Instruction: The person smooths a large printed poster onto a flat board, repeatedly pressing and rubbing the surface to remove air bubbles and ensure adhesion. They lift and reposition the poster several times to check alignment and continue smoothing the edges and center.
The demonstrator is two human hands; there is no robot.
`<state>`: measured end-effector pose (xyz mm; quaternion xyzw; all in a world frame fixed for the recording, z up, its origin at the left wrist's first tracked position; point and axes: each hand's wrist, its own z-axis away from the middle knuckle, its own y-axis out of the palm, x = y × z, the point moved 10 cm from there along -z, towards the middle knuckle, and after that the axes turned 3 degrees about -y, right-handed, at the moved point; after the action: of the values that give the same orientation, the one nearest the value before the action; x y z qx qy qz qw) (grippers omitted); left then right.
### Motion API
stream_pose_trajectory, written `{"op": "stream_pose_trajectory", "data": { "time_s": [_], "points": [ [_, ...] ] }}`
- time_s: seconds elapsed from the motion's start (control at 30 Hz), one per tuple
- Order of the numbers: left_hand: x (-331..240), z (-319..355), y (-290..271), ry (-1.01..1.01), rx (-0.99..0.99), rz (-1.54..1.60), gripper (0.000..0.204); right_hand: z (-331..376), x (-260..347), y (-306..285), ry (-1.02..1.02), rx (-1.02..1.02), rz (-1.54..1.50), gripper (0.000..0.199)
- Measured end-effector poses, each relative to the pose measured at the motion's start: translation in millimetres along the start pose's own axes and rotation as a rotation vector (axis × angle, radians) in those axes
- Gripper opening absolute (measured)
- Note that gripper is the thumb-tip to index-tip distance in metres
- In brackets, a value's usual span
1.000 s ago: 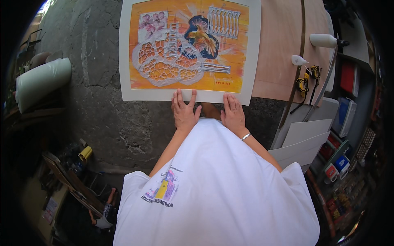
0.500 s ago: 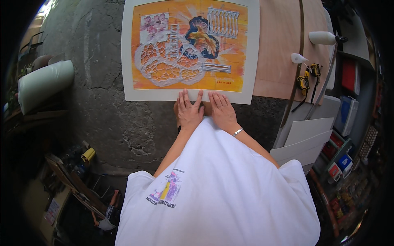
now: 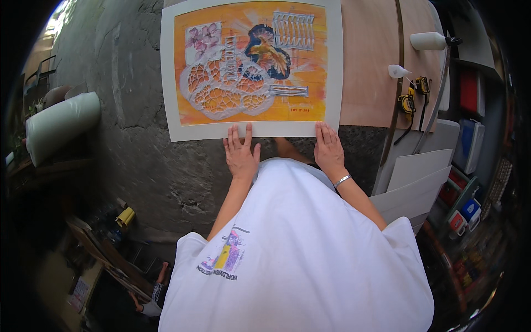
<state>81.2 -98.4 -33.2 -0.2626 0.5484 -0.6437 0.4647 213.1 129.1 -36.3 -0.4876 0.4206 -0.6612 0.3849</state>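
Observation:
An orange mixed-media painting with white lace-like shapes, pink flowers and a dark blue flower-like form lies before me. A wide white mat frames it. My left hand rests its spread fingertips on the mat's near edge, a little left of centre, with the thumb apart. Toward the near right corner, my right hand lays its stretched fingers on the same edge. Both hands are open, and neither wraps around anything. A metal bracelet circles my right wrist.
Right of the painting, a wooden board carries a white bottle, a small nozzle bottle and two yellow-black tape measures. Pale sheets lean nearer. A whitish roll lies left; a person appears at lower left.
My hands have moved apart along the mat's near edge: the left slid left, the right moved right toward the corner. The painting has shifted slightly left in view and tilted a little.

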Motion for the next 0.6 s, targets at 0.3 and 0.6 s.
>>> {"op": "stream_pose_trajectory", "data": {
  "time_s": [0.3,0.6],
  "points": [
    [-23.8,-3.4,9.1,0.038,-0.015,0.029,0.087,-14.7,48.0,13.1,-0.012,-0.002,-0.121,0.074],
    [-41.0,0.4,18.9,0.182,-0.039,0.025,0.083,-39.1,109.9,32.5,-0.114,-0.012,-0.131,0.067]
  ]
}}
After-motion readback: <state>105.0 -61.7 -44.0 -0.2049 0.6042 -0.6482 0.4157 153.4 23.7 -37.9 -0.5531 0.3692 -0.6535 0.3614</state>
